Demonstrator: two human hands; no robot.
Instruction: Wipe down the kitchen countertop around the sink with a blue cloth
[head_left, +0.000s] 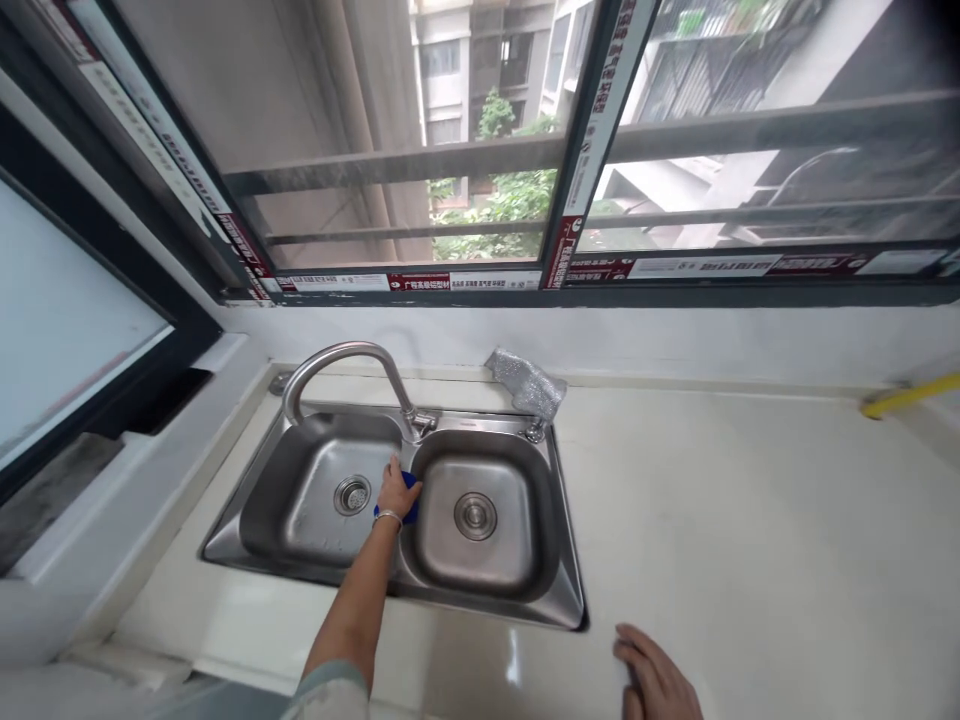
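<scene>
Blue cloth or sponge [409, 497] — which of the two is hard to tell at this size — sits under the left hand [395, 491], pressed on the divider between the two bowls of the stainless double sink [570, 585], just in front of the base of the tap [341, 362]. The fingers are folded down over the blue thing and clamped on it, with a thin bangle [388, 516] at the wrist. Pressed on that narrow, rounded ridge, the cloth could well slide off into the left bowl, near its drain [352, 494], or into the right bowl toward the other drain [475, 515], and the knuckles could knock the tap's base since it stands so close behind. The left arm is stretched almost straight from the near edge of the counter, forearm crossing the front rim of the sink, so a slip on wet steel would likely tip the weight forward. The right hand [658, 680] lies flat on the pale counter [750, 520] near its front edge, to the right of the sink's near right corner, fingers spread and holding nothing — a brace, it seems. A foil-wrapped fitting [527, 385] stands at the sink's back right corner, a yellow pipe [909, 396] at the counter's far right.
</scene>
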